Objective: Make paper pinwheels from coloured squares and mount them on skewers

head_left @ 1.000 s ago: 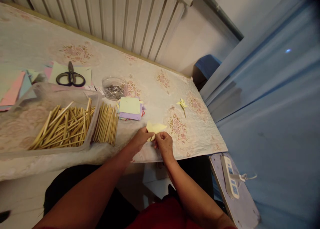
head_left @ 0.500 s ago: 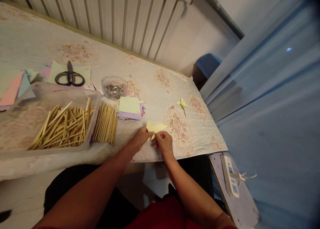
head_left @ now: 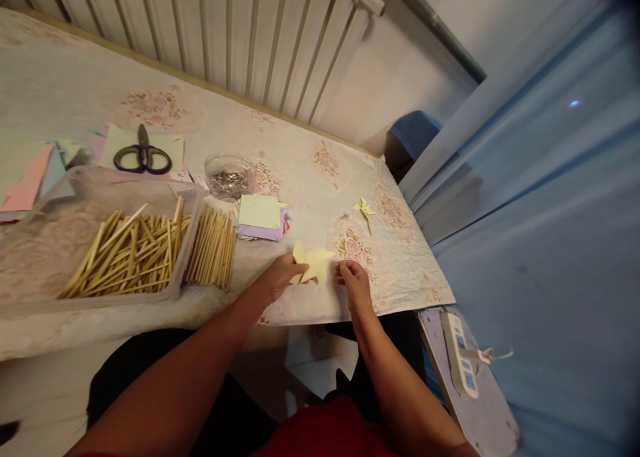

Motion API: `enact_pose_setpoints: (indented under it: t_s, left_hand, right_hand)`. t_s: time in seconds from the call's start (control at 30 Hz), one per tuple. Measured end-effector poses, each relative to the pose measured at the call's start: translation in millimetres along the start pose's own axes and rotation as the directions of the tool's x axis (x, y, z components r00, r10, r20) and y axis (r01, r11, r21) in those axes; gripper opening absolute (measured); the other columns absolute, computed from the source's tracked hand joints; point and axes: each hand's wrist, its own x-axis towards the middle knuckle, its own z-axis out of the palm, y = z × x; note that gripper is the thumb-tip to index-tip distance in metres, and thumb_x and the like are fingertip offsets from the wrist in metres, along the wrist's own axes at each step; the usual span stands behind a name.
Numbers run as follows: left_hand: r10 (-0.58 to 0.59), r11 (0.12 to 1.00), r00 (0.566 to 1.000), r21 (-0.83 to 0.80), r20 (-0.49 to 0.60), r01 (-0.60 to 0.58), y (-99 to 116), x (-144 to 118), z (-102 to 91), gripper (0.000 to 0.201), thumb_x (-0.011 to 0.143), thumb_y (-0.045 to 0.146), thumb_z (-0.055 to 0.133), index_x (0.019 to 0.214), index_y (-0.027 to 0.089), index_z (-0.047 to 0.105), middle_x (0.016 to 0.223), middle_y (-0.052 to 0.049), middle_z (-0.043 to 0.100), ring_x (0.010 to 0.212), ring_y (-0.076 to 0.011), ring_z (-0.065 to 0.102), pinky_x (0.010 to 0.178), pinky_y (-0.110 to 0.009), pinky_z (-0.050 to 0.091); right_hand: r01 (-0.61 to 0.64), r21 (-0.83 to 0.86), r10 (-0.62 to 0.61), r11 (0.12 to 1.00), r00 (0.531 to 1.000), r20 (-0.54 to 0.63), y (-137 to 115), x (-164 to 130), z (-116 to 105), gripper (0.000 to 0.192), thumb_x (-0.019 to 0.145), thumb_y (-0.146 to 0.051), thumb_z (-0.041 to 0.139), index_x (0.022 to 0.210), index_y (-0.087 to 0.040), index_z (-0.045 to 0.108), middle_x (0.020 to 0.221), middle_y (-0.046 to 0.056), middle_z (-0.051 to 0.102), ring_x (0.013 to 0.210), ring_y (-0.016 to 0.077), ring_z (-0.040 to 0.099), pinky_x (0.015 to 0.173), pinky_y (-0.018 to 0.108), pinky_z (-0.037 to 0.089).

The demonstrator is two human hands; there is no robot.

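Pinched at its left edge by my left hand (head_left: 280,275), a pale yellow sheet of paper (head_left: 317,264) is held over the table's front part; its outline has several pointed corners. My right hand (head_left: 355,282) is just to the right of the paper and apart from it, thumb and fingers drawn together. Whether anything small is between those fingertips is too unclear to make out. Farther right lies a small yellow paper pinwheel (head_left: 365,208) on a short stick. Behind my left hand is a stack of square coloured paper (head_left: 259,212), pale green on top.
A clear plastic tub (head_left: 183,264) of thin wooden sticks stands left, with a row of sticks (head_left: 213,247) beside it. Behind are a clear bowl of small metal pieces (head_left: 229,180) and black scissors (head_left: 143,156) on paper. A power strip (head_left: 459,355) lies beyond the table's right edge.
My right hand has left the paper and moved to the right. The yellow paper, still in my left hand, now shows more of its pointed outline.
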Motion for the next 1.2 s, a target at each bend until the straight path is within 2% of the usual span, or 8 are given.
enact_pose_setpoints:
  t_s: [0.2, 0.43, 0.57, 0.67, 0.77, 0.93, 1.13, 1.2]
  left_hand:
    - [-0.012, 1.0, 0.999, 0.002, 0.034, 0.012, 2.7, -2.8, 2.5, 0.035, 0.059, 0.028, 0.07, 0.089, 0.011, 0.065, 0.072, -0.005, 0.066, 0.061, -0.0132, 0.056, 0.058, -0.023, 0.042]
    - [-0.001, 1.0, 0.999, -0.005, 0.04, 0.002, -2.9, 0.7, 0.7, 0.034, 0.057, 0.029, 0.072, 0.084, 0.01, 0.065, 0.07, -0.004, 0.066, 0.058, -0.0127, 0.054, 0.056, -0.023, 0.04]
    - [0.019, 1.0, 0.999, 0.003, 0.028, -0.019, -5.0, 1.4, 1.0, 0.03, 0.058, 0.029, 0.071, 0.081, 0.011, 0.065, 0.066, -0.002, 0.063, 0.056, -0.0117, 0.052, 0.055, -0.022, 0.038]
    - [0.016, 1.0, 1.0, -0.003, 0.009, -0.016, -5.2, 1.6, 1.5, 0.028, 0.058, 0.028, 0.069, 0.081, 0.011, 0.066, 0.069, -0.003, 0.064, 0.057, -0.012, 0.053, 0.056, -0.022, 0.04]
    - [0.001, 1.0, 1.0, 0.006, -0.01, -0.001, -4.7, 1.6, 1.4, 0.025, 0.059, 0.025, 0.068, 0.08, 0.011, 0.065, 0.069, -0.003, 0.065, 0.059, -0.0125, 0.055, 0.057, -0.023, 0.042]
    - [0.004, 1.0, 1.0, 0.018, -0.016, -0.004, -4.1, 1.0, 0.9, 0.025, 0.059, 0.025, 0.067, 0.08, 0.012, 0.064, 0.069, -0.003, 0.065, 0.06, -0.0129, 0.056, 0.059, -0.023, 0.043]
    - [-0.017, 0.996, 1.0, 0.084, -0.007, 0.017, -1.7, -0.8, 2.8, 0.031, 0.058, 0.028, 0.066, 0.084, 0.012, 0.062, 0.07, -0.002, 0.063, 0.062, -0.0125, 0.054, 0.059, -0.023, 0.041]
    - [-0.019, 0.996, 1.0, 0.09, -0.004, 0.019, -1.4, -0.9, 2.8, 0.032, 0.058, 0.028, 0.066, 0.085, 0.011, 0.062, 0.07, -0.002, 0.063, 0.062, -0.0123, 0.054, 0.059, -0.023, 0.04]
  right_hand:
    - [-0.173, 0.213, 0.111, 0.962, 0.955, 0.274, -10.0, -9.6, -1.7, 0.029, 0.066, -0.038, 0.07, 0.088, -0.018, 0.065, 0.077, 0.003, 0.069, 0.068, 0.0154, 0.065, 0.061, 0.027, 0.053]
    - [-0.287, 0.325, 0.191, 0.901, 0.936, 0.296, -17.9, -14.9, 14.8, 0.029, 0.057, -0.033, 0.077, 0.08, -0.017, 0.066, 0.075, 0.003, 0.07, 0.06, 0.0144, 0.063, 0.06, 0.028, 0.053]
    - [-0.273, 0.353, 0.189, 0.895, 0.948, 0.255, -15.0, -16.2, 26.6, 0.024, 0.056, -0.028, 0.075, 0.073, -0.017, 0.062, 0.068, 0.002, 0.067, 0.057, 0.0146, 0.059, 0.057, 0.028, 0.05]
    - [-0.137, 0.262, 0.11, 0.955, 0.987, 0.117, -12.5, -18.1, 31.6, 0.02, 0.058, -0.027, 0.069, 0.066, -0.02, 0.052, 0.058, -0.004, 0.057, 0.051, 0.0114, 0.05, 0.052, 0.025, 0.041]
    - [0.106, -0.012, -0.105, 0.994, 0.994, 0.01, -15.7, -21.9, 32.1, 0.017, 0.063, -0.025, 0.064, 0.062, -0.021, 0.047, 0.056, -0.007, 0.046, 0.051, 0.0098, 0.04, 0.051, 0.023, 0.034]
    - [0.404, -0.357, -0.398, 0.842, 0.913, 0.094, -24.2, -29.8, 28.6, 0.013, 0.072, -0.02, 0.057, 0.063, -0.021, 0.048, 0.062, -0.005, 0.046, 0.059, 0.0118, 0.042, 0.059, 0.025, 0.036]
    - [0.641, -0.299, -0.603, 0.707, 0.767, 0.22, -21.4, -36.6, 25.0, 0.008, 0.082, -0.019, 0.053, 0.076, -0.02, 0.058, 0.08, 0.003, 0.056, 0.073, 0.0149, 0.051, 0.067, 0.028, 0.043]
    - [0.661, -0.272, -0.612, 0.7, 0.75, 0.25, -22.4, -38.0, 23.1, 0.007, 0.083, -0.02, 0.055, 0.082, -0.02, 0.063, 0.08, 0.003, 0.057, 0.073, 0.0154, 0.051, 0.068, 0.029, 0.044]
